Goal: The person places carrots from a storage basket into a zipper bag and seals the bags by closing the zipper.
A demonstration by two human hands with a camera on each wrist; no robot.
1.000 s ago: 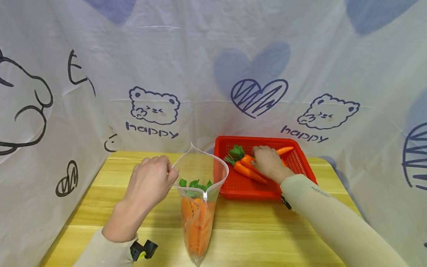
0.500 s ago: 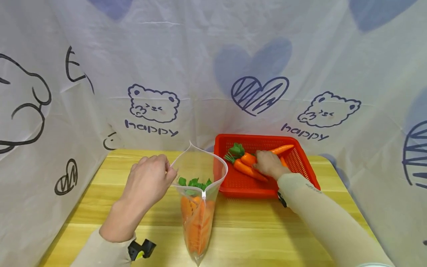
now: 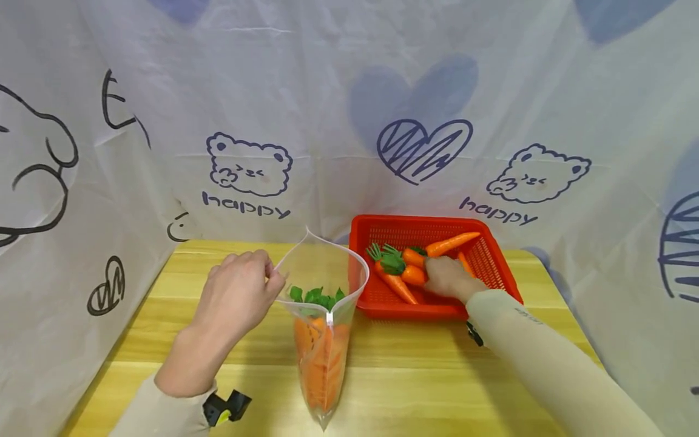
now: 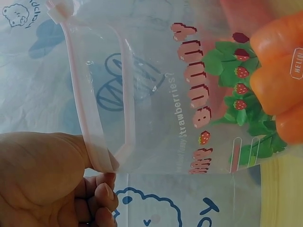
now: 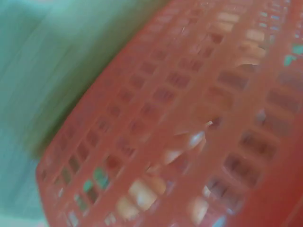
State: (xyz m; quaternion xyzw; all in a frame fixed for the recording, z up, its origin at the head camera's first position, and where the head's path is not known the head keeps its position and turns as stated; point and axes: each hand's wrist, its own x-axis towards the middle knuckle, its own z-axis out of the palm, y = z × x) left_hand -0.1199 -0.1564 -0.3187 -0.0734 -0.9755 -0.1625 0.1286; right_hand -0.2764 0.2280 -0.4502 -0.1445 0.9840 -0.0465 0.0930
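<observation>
A clear zip bag with a pale zip edge stands open-mouthed, carrots and green leaves showing inside. My left hand pinches its upper left edge; in the left wrist view the thumb presses on the plastic. Inside the red basket, my right hand grips the body of a carrot with leafy green top, its fingertips hidden. Another carrot lies right against the hand. In the right wrist view the slotted basket wall fills most of the frame, blurred, with bits of fingers behind it.
More carrots lie in the basket: one at the front left and a long one by the back rim. Basket and bag are on a wooden table. A printed white cloth hangs behind and along both sides.
In the basket, my right hand has shifted lower and turned, and the carrots by it have moved, the front one now pointing more toward me. My left hand keeps its pinch on the bag.
</observation>
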